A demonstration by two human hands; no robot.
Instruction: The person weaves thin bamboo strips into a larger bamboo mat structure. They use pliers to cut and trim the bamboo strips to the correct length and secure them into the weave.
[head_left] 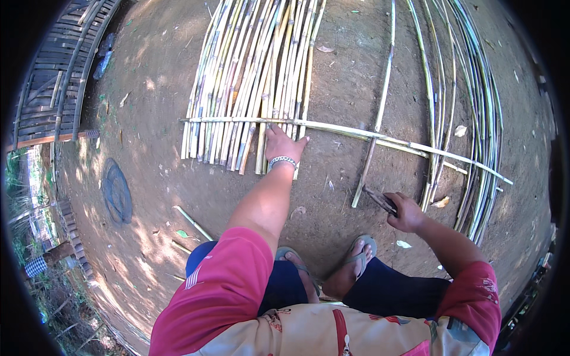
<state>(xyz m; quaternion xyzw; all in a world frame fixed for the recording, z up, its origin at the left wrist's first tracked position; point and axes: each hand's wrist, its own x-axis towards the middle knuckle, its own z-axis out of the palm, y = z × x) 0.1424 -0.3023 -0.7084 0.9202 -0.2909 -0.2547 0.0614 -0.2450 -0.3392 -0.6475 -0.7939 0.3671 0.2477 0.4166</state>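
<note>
**Hands at a bamboo mat on bare ground**

Left hand lay flat, fingers spread apart, palm down on the near ends of the packed bamboo slats, touching them just below the crosswise bamboo strip; a metal-link bracelet sat at the wrist; the hand gripped nothing, only pressed. Right hand was closed in a fist on a dark tool, its thin end pointing up and left toward the foot of a single loose cane; whether the tool's tip touched that cane could not be told.

The slats lay side by side on the dirt ground, running away from the person, their near ends uneven; the crosswise strip lay over them and ran on to the right, sloping down across the loose cane and into a bundle of thinner green-yellow canes that curved along the right side, well apart from the packed slats.

Both feet in sandals were planted between the two arms; red sleeves, dark shorts. A short bamboo offcut lay on the ground to the left of the left arm; farther left, a dark round ring of netting; at the upper left, a woven bamboo fence.
</note>
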